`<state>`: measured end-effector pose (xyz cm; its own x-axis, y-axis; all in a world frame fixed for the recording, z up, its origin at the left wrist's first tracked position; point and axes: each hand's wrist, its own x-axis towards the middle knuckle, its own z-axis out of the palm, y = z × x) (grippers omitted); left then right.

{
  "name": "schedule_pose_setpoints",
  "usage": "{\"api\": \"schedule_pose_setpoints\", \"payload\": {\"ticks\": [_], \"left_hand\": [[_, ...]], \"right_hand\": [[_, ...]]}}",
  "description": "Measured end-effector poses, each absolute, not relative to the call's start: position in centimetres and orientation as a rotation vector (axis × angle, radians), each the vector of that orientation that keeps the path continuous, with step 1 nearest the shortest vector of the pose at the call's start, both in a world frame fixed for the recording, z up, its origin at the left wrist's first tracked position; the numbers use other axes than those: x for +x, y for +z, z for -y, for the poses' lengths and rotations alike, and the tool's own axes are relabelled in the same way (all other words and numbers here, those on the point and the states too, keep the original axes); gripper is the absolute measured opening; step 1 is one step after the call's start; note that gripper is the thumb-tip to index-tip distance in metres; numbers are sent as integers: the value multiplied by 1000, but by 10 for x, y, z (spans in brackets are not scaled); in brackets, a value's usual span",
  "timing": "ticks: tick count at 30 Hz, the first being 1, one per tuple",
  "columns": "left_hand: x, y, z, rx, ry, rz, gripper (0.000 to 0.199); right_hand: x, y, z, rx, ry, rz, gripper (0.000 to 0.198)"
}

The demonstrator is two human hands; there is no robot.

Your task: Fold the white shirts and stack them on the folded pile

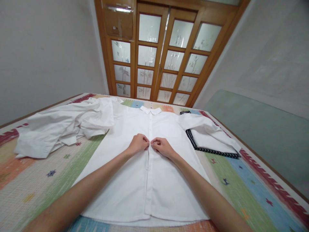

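Note:
A white button-up shirt (169,129) lies front side up, its collar at the far end and its hem toward me. My left hand (140,142) pinches one edge of the front opening about midway down. Close beside it, my right hand (162,146) pinches the other edge at the same height. The fingertips nearly meet over the placket, and whatever button is between them is too small to make out. Above the hands the front lies together; below them the placket edges part slightly.
Another crumpled white garment (65,122) lies at the left. Under the shirt's right sleeve is a white item with black patterned trim (214,151). A colourful patterned cloth (231,180) covers the surface. Glass-paned wooden doors (166,58) stand beyond, with walls on both sides.

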<state>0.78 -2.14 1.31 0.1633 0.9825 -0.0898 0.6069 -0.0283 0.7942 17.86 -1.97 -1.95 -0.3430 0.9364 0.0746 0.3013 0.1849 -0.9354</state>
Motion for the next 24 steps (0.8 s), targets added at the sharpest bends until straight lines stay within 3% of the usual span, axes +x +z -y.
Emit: {"api": "schedule_pose_setpoints", "payload": {"ticks": [5,24], "left_hand": [[6,5,14,1453,683,-1425,14],[9,1,17,1564,728,-1458,18]], "right_hand": [[177,-19,21,-1170,1160,1754,13],[175,-23,21,-1218,1066,1767,15]]}}
